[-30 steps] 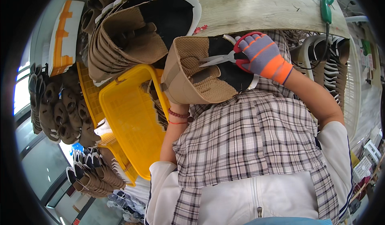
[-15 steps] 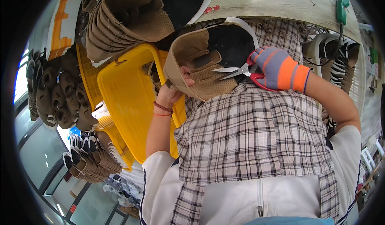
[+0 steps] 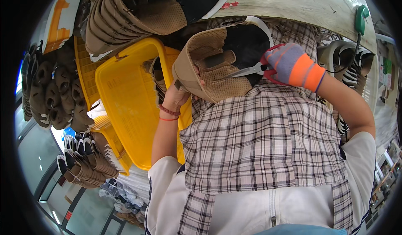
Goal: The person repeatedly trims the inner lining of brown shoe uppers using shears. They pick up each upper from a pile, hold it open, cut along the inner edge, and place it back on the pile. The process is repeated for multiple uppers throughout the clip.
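A tan shoe upper (image 3: pixel 188 61) with a dark lining and a white rim rests over my lap. My bare left hand (image 3: pixel 176 96) grips its left side, some fingers hidden behind and inside it. In the grey and orange glove, my right hand (image 3: pixel 291 63) is closed round the red handles of a pair of scissors (image 3: pixel 247 71). The blades are together, and their tip lies at the mesh lining inside the upper.
Nested tan uppers (image 3: pixel 104 25) stand on the pale table (image 3: pixel 276 2) at the upper left. A yellow basket (image 3: pixel 121 113) is left of my arm. More uppers hang at far left (image 3: pixel 54 88) and right (image 3: pixel 356 59). A green device (image 3: pixel 360 19) with a cord sits at the table's right end.
The scissor blades have gone from spread to together, with their tip still in the upper. The upper has turned slightly in my left hand.
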### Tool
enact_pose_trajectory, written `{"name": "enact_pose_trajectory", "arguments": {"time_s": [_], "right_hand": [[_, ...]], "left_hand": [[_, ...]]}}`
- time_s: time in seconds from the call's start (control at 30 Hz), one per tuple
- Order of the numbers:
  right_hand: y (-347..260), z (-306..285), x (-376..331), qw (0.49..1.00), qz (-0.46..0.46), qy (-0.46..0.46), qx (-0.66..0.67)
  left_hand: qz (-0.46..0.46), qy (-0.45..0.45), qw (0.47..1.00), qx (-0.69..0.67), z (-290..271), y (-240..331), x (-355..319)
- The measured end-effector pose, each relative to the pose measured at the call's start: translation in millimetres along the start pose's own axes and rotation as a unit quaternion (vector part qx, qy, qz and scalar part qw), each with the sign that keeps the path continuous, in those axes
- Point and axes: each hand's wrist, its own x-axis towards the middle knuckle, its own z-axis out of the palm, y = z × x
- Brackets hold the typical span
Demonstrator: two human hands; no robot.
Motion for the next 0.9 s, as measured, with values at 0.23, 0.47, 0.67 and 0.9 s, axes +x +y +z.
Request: {"name": "enact_pose_trajectory", "arguments": {"time_s": [0.23, 0.47, 0.67, 0.9], "right_hand": [[5.2, 5.1, -1.7, 0.992, -0.006, 0.128, -0.013], [-32.1, 6.9, 35.8, 0.983, -0.047, 0.141, -0.107], [-39.8, 11.8, 46.9, 0.984, -0.042, 0.127, -0.115], [-1.5, -3.0, 28.1, 0.997, 0.049, 0.05, 0.014]], "left_hand": [[-0.012, 0.015, 0.999, -0.041, -1.2, -4.8, -2.9], [-0.046, 0.107, 0.99, -0.077, -9.4, -23.7, -2.8], [-0.045, 0.126, 0.986, -0.1, -5.3, -21.3, -4.0], [-0.035, 0.097, 0.989, -0.103, -9.4, -21.7, -0.4]]}}
